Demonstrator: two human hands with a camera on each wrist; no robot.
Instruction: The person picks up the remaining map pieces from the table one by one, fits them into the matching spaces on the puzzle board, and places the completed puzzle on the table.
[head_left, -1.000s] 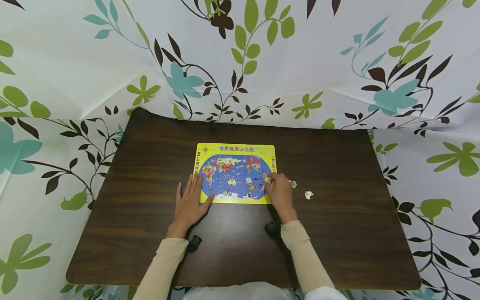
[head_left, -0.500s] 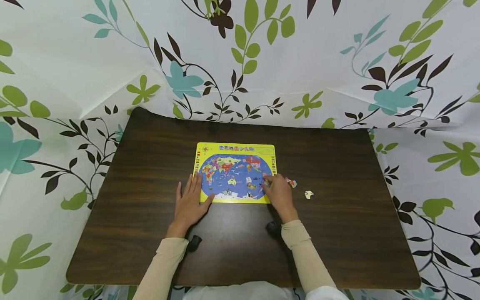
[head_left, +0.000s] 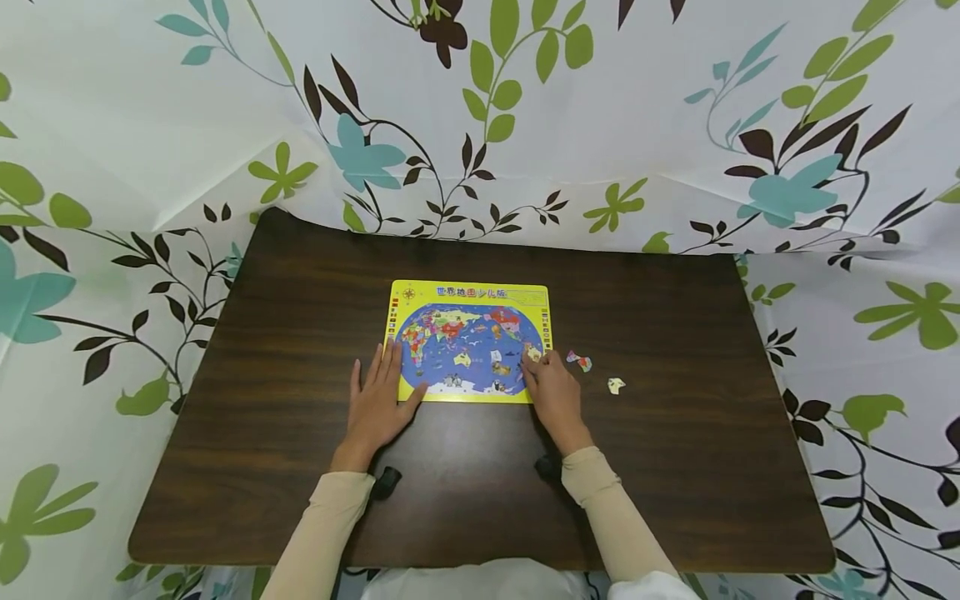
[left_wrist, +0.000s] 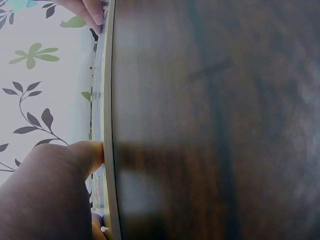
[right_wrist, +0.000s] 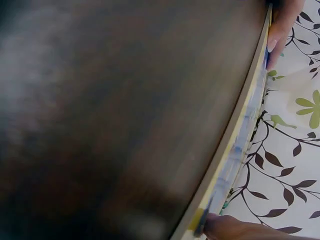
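Note:
A yellow-bordered world map puzzle board lies flat on the table. My left hand rests on its left side, fingers extended. In the left wrist view, the thumb of the left hand presses near the board's front edge. At the map's right side, my right hand pinches a small puzzle piece, partly hidden by the fingers. The right wrist view shows the right thumb against a dark, thin edge at the board. Right of the board lie a multicoloured puzzle piece and a pale yellow puzzle piece.
The dark brown wooden table extends on all sides of the board. Behind it hangs a white cloth with a leaf and flower print. Dark wrist cameras sit by both sleeves.
My right hand shifts slightly at the map's right side, and more of the multicoloured loose piece shows beside it. The left hand keeps its place on the board. The head view tilts slightly.

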